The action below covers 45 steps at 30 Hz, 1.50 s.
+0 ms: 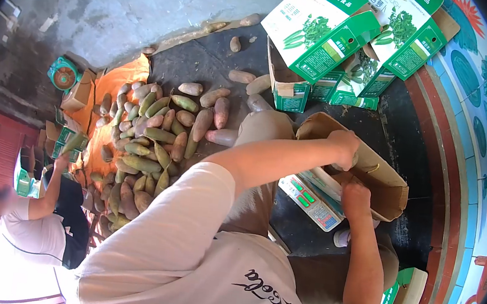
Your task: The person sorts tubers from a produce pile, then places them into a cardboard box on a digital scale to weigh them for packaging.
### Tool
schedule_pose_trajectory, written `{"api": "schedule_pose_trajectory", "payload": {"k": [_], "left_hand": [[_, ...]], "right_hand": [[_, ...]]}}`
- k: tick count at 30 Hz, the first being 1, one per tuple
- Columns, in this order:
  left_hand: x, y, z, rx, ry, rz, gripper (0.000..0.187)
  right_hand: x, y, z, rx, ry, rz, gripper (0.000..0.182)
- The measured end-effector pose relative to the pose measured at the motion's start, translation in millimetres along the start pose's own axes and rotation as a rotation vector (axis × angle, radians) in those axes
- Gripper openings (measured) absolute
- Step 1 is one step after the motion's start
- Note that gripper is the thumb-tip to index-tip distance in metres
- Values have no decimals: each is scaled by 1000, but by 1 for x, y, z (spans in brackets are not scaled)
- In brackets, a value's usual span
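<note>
My left hand (344, 145) is over the near side of an open cardboard box (389, 179). Its fingers are closed around what looks like a green radish (348, 161), mostly covered by the hand. My right hand (357, 196) has its fingers curled down into the box by its near wall; what they grip, if anything, is hidden. Close against the box is a digital scale (314, 203) with lit green displays. To the left, many muddy green and reddish radishes (141, 163) lie heaped on the floor.
Printed green-and-white cartons (323, 35) stand at the upper right beside a tiled wall (473, 178). Another carton (403, 302) is at the lower right. On the left, a co-worker (37, 221) raises a radish. An orange sheet (104, 97) lies under the heap.
</note>
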<state>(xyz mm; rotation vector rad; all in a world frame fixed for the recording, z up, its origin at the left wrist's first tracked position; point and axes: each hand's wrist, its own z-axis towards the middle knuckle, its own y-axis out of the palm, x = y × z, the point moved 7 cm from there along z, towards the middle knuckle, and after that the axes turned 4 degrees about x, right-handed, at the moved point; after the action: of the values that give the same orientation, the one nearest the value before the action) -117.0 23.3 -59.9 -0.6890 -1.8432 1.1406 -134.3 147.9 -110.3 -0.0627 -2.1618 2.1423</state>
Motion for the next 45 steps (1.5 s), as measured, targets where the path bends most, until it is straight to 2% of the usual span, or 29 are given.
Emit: {"api": "schedule_pose_trajectory", "payload": {"k": [2, 6, 12, 15, 18, 20, 22, 24, 26, 28, 30, 32, 36, 38, 40, 43, 45], "left_hand": [[-4, 27, 10, -48, -1, 50, 63], [-7, 58, 12, -166, -9, 8, 62], [-4, 87, 22, -133, -6, -7, 49], [0, 99, 36, -82, -12, -145, 28], [30, 43, 12, -56, 146, -240, 39], [36, -14, -8, 215, 253, -442, 37], [28, -76, -38, 596, 446, -554, 36], [0, -128, -68, 588, 416, -660, 32], [-49, -146, -85, 662, 310, -709, 27], [-107, -146, -102, 689, 107, -714, 27], [-172, -122, -111, 861, 71, -642, 23], [-226, -78, -127, 728, -168, -479, 22], [-319, 71, -156, 420, -355, -311, 23], [-354, 166, -168, 151, -399, -144, 24], [-370, 243, -187, -124, -581, -128, 28], [-348, 270, -225, -145, -798, -356, 41], [-341, 286, -234, -164, -826, -324, 52]], "right_hand": [[2, 3, 1, -47, 9, -39, 7], [-3, -8, 1, 10, 3, 5, 7], [0, -14, 3, -5, 3, 12, 7], [0, -9, 4, -47, 7, 6, 5], [3, -14, 5, -36, 36, 17, 7], [5, -13, 5, -14, 57, 2, 10], [1, -16, 5, 18, 26, -21, 3], [1, -15, 5, 23, 36, -14, 4], [7, -9, 4, 0, 87, 26, 13], [8, -8, 3, 13, 77, 18, 13], [6, -12, 3, 13, 69, 42, 13], [4, -18, 3, -2, 66, 98, 12], [1, -21, 6, -44, 59, 89, 12], [0, -21, 7, -48, 57, 93, 11], [1, -21, 7, -51, 58, 99, 11], [1, -20, 8, -55, 57, 126, 11], [1, -20, 10, -61, 61, 138, 11]]}}
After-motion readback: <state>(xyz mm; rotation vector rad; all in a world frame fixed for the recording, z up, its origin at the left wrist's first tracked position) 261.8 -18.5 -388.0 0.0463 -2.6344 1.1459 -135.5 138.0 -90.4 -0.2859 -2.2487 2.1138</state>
